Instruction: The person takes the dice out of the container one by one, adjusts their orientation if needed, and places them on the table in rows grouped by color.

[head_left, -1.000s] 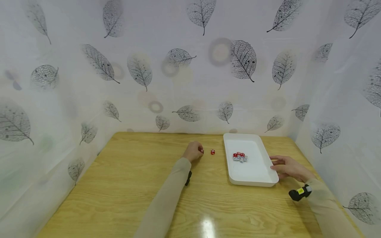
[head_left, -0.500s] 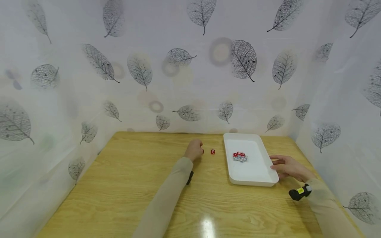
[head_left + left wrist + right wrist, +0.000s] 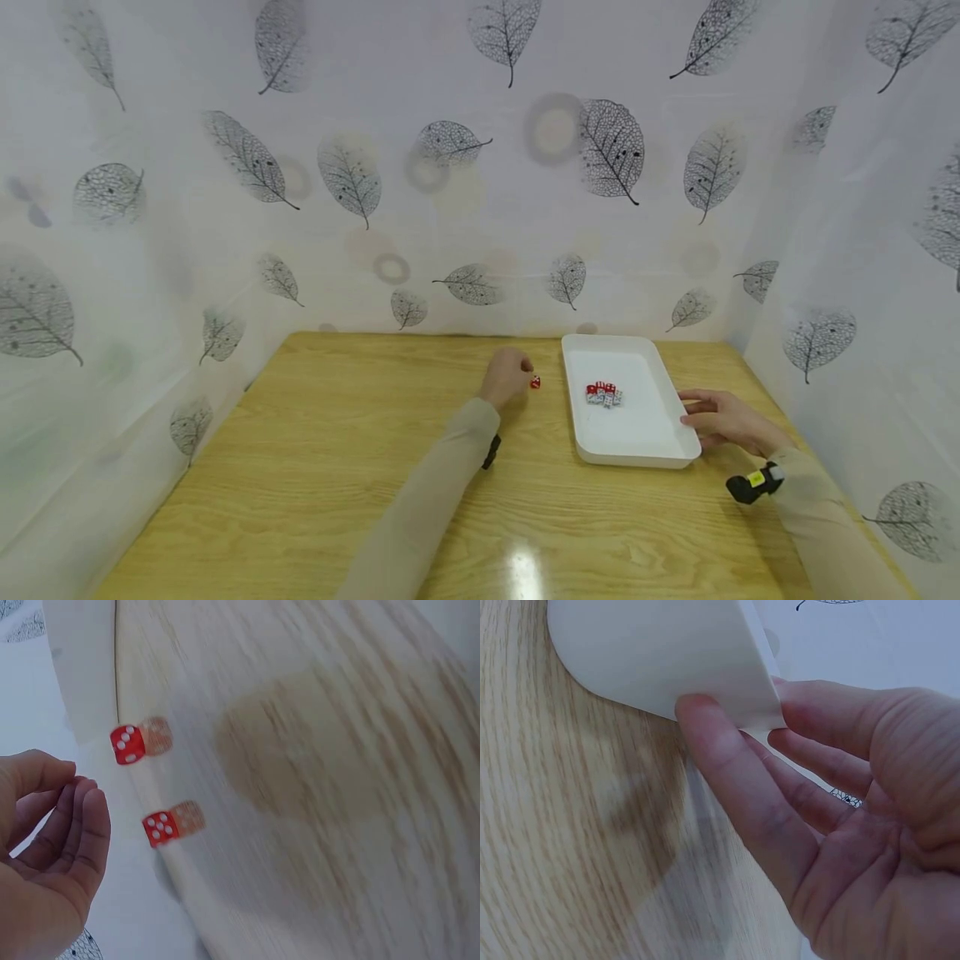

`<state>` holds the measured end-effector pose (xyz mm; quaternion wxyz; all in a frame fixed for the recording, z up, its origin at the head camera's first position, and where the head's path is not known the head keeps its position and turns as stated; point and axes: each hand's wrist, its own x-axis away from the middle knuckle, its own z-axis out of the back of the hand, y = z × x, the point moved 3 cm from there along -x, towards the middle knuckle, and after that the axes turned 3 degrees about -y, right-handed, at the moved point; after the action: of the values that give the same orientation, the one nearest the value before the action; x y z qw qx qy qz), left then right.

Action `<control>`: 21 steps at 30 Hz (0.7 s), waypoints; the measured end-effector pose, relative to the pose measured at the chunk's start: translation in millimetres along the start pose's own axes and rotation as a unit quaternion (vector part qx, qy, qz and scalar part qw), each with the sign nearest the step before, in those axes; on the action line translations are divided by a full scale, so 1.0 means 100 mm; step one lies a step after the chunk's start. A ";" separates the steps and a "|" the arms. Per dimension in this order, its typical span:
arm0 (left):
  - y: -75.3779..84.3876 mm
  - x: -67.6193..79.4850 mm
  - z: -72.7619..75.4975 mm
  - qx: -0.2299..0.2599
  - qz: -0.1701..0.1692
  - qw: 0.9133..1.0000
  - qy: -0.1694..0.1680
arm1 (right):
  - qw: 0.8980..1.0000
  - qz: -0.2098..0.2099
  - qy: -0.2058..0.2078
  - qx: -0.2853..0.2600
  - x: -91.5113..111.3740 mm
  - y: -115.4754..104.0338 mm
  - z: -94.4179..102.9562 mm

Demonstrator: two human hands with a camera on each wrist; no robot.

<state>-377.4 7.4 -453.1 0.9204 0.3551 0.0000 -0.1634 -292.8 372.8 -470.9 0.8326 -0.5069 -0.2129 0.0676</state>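
In the head view my left hand (image 3: pixel 506 377) hovers low over the table, beside a red die (image 3: pixel 536 382) with white pips. The left wrist view shows two red dice on the wood, one die with a three-pip face (image 3: pixel 127 744) and another with a five-pip face (image 3: pixel 160 828). My left thumb and fingers curve loosely toward each other near them, with no die seen between. My right hand (image 3: pixel 726 419) holds the right side of a white tray (image 3: pixel 637 459), its digits at the rim and outer wall (image 3: pixel 652 660). Several red and white dice (image 3: pixel 604 394) lie clustered in the tray.
The wooden table (image 3: pixel 337 433) extends left and in front of the tray. A pale curtain (image 3: pixel 480 208) with leaf prints encloses the back and both sides. Dark wrist-worn cameras sit on both forearms.
My left hand has moved a little to the right, toward the rightmost loose die, and now covers the other die in the head view. My right hand stays on the tray.
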 end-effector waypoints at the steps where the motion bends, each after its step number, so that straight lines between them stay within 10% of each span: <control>1: 0.02 0.00 -0.02 0.001 -0.005 1.000 -0.004 | 1.000 -0.001 0.001 0.000 0.00 0.00 0.00; 21: 0.55 -0.06 -0.40 -0.019 -0.078 0.996 -0.049 | 1.000 -0.022 0.004 0.013 -0.01 -0.01 0.02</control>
<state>-362.1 73.7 -446.0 0.9103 0.3280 -0.0140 -0.2522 -294.7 373.3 -470.1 0.8409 -0.4919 -0.2200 0.0504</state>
